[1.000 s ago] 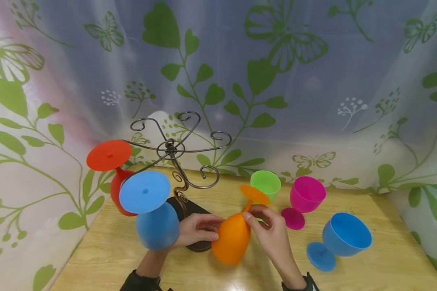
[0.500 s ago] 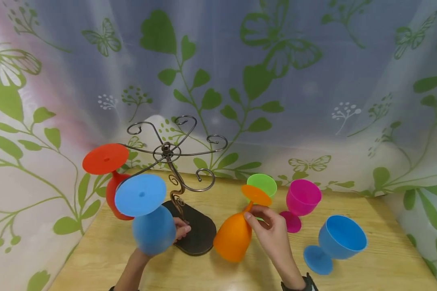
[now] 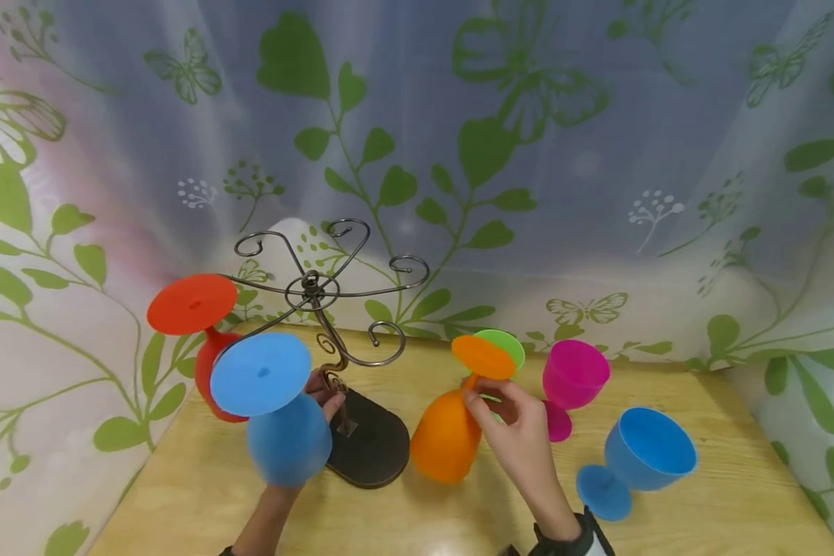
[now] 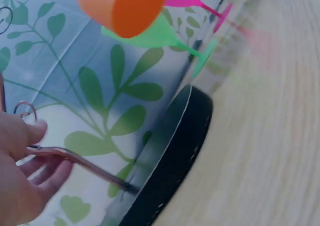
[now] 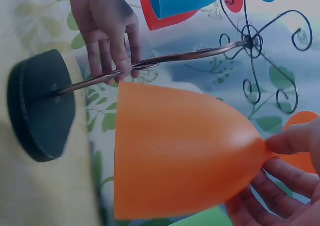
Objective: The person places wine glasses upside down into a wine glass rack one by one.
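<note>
An orange goblet (image 3: 446, 442) is upside down in the air, bowl downward. My right hand (image 3: 516, 428) pinches its stem just under the foot, between thumb and fingers. A dark metal glass rack (image 3: 368, 444) with curled arms stands to its left. My left hand (image 3: 324, 392) is at the rack's bronze stem, partly hidden behind a hanging blue goblet (image 3: 288, 442). The left wrist view shows the thumb and fingers (image 4: 37, 131) on either side of that stem (image 4: 90, 165). A red goblet (image 3: 193, 304) also hangs upside down from the rack.
On the wooden table (image 3: 459, 521), a green goblet (image 3: 506, 340), a magenta goblet (image 3: 575, 374) and another blue goblet (image 3: 649, 449) stand upright on the right. A leaf-patterned curtain (image 3: 417, 154) closes off the back and sides. Several rack arms hold no goblet.
My left hand has left the orange goblet's bowl and moved left to the rack's stem. My right hand keeps the orange goblet, now raised slightly.
</note>
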Available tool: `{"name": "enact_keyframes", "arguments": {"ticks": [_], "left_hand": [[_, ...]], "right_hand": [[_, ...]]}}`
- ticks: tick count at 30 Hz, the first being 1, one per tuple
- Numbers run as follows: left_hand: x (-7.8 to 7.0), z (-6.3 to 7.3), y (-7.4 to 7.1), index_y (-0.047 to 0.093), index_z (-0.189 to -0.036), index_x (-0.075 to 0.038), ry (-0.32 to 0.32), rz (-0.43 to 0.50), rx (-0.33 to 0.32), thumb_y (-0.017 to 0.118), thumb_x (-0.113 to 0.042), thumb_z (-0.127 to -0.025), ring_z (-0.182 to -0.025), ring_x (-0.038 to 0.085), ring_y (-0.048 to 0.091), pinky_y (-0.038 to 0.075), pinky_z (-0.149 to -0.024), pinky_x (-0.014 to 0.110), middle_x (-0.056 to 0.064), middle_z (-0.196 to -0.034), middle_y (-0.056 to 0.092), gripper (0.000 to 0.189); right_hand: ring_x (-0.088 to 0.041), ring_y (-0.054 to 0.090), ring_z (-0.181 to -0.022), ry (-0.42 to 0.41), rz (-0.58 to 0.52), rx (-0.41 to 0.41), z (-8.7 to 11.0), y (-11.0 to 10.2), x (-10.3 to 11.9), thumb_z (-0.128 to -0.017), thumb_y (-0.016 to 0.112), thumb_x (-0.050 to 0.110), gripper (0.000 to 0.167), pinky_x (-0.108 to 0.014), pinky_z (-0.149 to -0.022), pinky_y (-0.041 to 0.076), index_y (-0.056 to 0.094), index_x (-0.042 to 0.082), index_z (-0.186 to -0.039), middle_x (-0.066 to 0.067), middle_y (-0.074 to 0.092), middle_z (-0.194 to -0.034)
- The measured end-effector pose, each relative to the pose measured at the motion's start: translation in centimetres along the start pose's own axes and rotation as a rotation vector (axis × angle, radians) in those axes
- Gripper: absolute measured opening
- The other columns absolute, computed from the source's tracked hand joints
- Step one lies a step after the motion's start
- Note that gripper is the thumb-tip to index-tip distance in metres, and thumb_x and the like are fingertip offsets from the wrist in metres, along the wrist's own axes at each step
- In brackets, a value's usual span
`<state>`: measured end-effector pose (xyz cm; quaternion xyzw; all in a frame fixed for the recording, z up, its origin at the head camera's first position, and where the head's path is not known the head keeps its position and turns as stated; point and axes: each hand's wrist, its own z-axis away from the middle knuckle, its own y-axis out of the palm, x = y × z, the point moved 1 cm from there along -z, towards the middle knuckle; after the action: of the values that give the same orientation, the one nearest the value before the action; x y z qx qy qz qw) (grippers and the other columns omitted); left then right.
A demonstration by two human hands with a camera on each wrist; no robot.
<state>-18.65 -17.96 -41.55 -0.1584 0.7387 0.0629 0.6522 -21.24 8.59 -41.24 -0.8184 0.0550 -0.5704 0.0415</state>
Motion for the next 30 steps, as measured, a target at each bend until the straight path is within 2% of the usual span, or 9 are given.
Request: {"name": "enact_keyframes", "arguments": {"ticks": [2, 3, 5, 8, 13, 15, 21, 27, 30], "left_hand": [[0.4, 0.2, 0.3, 0.047, -0.137, 0.019, 0.052, -0.002, -0.059, 0.063, 0.007, -0.095, -0.101, 0.008, 0.066, 0.053, -0.081, 0.017, 0.028, -0.124, 0.062, 0.047], [0.5, 0.3, 0.5, 0.048, -0.137, 0.019, 0.092, -0.046, -0.081, 0.069, 0.005, -0.094, -0.1, 0.004, 0.065, 0.053, -0.079, 0.016, 0.032, -0.124, 0.061, 0.05], [0.6, 0.3, 0.8, 0.047, -0.137, 0.018, 0.141, 0.024, -0.123, 0.073, 0.003, -0.092, -0.097, -0.006, 0.06, 0.054, -0.08, 0.016, 0.033, -0.123, 0.06, 0.054], [0.6, 0.3, 1.2, 0.046, -0.14, 0.016, 0.191, 0.093, -0.163, 0.076, -0.003, -0.092, -0.102, -0.009, 0.056, 0.054, -0.085, 0.016, 0.032, -0.129, 0.055, 0.059], [0.8, 0.3, 2.1, 0.048, -0.145, 0.01, 0.17, 0.105, -0.216, 0.075, -0.01, -0.095, -0.12, 0.026, 0.062, 0.054, -0.091, 0.018, 0.028, -0.142, 0.053, 0.06], [1.2, 0.3, 2.5, 0.05, -0.144, 0.009, 0.176, 0.118, -0.242, 0.076, -0.009, -0.094, -0.12, 0.03, 0.063, 0.054, -0.09, 0.017, 0.025, -0.142, 0.056, 0.059], [1.1, 0.2, 2.6, 0.056, -0.129, 0.015, 0.248, 0.197, -0.276, 0.077, 0.003, -0.087, -0.103, 0.005, 0.062, 0.054, -0.085, 0.014, 0.016, -0.118, 0.063, 0.048], [0.6, 0.5, 2.1, 0.054, -0.13, 0.017, 0.148, 0.234, -0.245, 0.078, -0.001, -0.088, -0.098, -0.002, 0.064, 0.054, -0.082, 0.014, 0.008, -0.119, 0.063, 0.052], [1.2, 0.7, 2.0, 0.052, -0.135, 0.017, 0.158, 0.321, -0.209, 0.076, -0.004, -0.091, -0.101, -0.002, 0.064, 0.053, -0.085, 0.015, -0.003, -0.119, 0.064, 0.054]], "right_hand": [[-0.02, 0.071, -0.1, -0.058, -0.015, 0.013, -0.4, 0.5, 0.7, -0.092, 0.074, -0.001, 0.014, -0.03, -0.091, 0.058, 0.074, -0.001, -0.106, -0.009, 0.074, -0.105], [-0.02, 0.071, -0.101, -0.083, -0.024, 0.017, -0.6, 0.7, 1.1, -0.093, 0.073, -0.001, 0.014, -0.031, -0.092, 0.058, 0.074, 0.0, -0.107, -0.008, 0.074, -0.106], [-0.02, 0.07, -0.103, -0.13, -0.042, 0.02, -1.0, 1.3, 1.9, -0.094, 0.073, 0.0, 0.016, -0.032, -0.094, 0.057, 0.074, 0.001, -0.109, -0.007, 0.074, -0.108], [-0.021, 0.069, -0.106, -0.186, -0.065, 0.024, -1.4, 2.0, 2.9, -0.094, 0.073, 0.001, 0.018, -0.033, -0.096, 0.057, 0.073, 0.001, -0.112, -0.007, 0.074, -0.111], [-0.02, 0.067, -0.105, -0.257, -0.061, 0.024, -1.7, 2.8, 4.3, -0.094, 0.073, 0.0, 0.018, -0.033, -0.098, 0.056, 0.074, 0.0, -0.112, -0.006, 0.074, -0.109], [-0.019, 0.067, -0.104, -0.277, -0.064, 0.023, -1.9, 3.1, 4.9, -0.093, 0.073, -0.001, 0.018, -0.034, -0.098, 0.056, 0.074, 0.001, -0.111, -0.004, 0.073, -0.109], [-0.019, 0.069, -0.104, -0.337, -0.082, 0.1, -3.0, 5.0, 6.3, -0.093, 0.073, -0.002, 0.018, -0.035, -0.097, 0.056, 0.075, 0.002, -0.111, -0.004, 0.073, -0.111], [-0.019, 0.069, -0.104, -0.395, -0.034, 0.162, -3.4, 6.9, 6.8, -0.092, 0.072, -0.002, 0.016, -0.034, -0.094, 0.058, 0.076, 0.001, -0.107, -0.005, 0.073, -0.112], [-0.016, 0.068, -0.104, -0.407, -0.005, 0.182, -3.1, 7.6, 7.0, -0.091, 0.074, -0.001, 0.017, -0.034, -0.094, 0.057, 0.077, 0.005, -0.107, -0.002, 0.074, -0.11]]}}
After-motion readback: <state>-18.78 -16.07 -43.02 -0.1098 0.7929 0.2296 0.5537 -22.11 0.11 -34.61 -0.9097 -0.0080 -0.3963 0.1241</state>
